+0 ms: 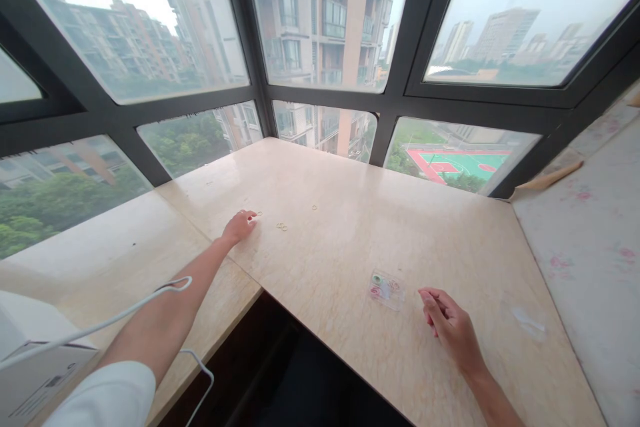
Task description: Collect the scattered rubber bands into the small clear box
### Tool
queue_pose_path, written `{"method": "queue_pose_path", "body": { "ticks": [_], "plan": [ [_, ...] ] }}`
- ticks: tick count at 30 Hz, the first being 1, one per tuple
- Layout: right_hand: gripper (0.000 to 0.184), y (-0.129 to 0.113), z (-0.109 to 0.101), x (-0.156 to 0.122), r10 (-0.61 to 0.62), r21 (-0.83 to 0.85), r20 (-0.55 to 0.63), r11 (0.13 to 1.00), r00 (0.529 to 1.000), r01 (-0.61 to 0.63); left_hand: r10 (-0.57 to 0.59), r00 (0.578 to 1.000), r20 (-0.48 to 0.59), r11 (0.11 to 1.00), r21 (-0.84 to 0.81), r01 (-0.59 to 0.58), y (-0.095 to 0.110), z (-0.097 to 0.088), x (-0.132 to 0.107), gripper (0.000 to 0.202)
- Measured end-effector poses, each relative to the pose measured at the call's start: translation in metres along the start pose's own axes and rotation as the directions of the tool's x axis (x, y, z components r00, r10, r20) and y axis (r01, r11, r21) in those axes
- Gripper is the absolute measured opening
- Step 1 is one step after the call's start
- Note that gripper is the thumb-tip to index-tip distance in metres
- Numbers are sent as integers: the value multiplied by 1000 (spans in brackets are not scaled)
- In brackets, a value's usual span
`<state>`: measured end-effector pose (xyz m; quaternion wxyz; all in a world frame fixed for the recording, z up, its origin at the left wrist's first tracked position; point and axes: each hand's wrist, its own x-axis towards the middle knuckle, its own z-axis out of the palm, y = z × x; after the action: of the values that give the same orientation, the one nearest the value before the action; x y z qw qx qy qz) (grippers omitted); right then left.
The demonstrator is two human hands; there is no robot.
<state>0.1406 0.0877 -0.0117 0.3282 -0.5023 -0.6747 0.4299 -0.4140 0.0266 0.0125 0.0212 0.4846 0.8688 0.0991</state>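
My left hand (240,225) reaches far across the marble-patterned counter, thumb and forefinger a little apart. Just beyond its fingertips lies a small thin yellowish ring (259,214), perhaps a rubber band. Farther right are a few more such rings (282,227) close together and a single ring (315,207). My right hand (449,321) hovers over or rests on the counter at the right, thumb pressed to curled fingers; anything inside is hidden. Beside it sits a small clear plastic box (386,289), with green, pink and white bits in its compartments.
A clear plastic piece (527,319) lies by the flowered wall (585,260). At the lower left stand a white box (37,353) and a white cable (125,310) over my left arm. The counter's front edge borders a dark opening (295,373). Windows enclose the back.
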Motion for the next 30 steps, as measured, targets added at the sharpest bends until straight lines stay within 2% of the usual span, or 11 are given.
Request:
{"method": "queue_pose_path", "body": {
  "ticks": [6,16,24,30],
  "plan": [
    [45,0,1,1,18,-7,-14,1000,1000,-19,32,997,65,999,28,-34,-9,-2,19,32],
    [47,1,2,1,51,10,-43,999,998,-51,78,986,149,992,84,-91,-7,-3,45,18],
    [48,-1,2,1,71,23,-54,997,996,-70,125,979,161,990,38,-132,-5,2,40,14],
    [46,-2,2,1,63,33,-57,998,996,-61,99,991,87,990,-107,-90,5,6,34,8]
  ]
}}
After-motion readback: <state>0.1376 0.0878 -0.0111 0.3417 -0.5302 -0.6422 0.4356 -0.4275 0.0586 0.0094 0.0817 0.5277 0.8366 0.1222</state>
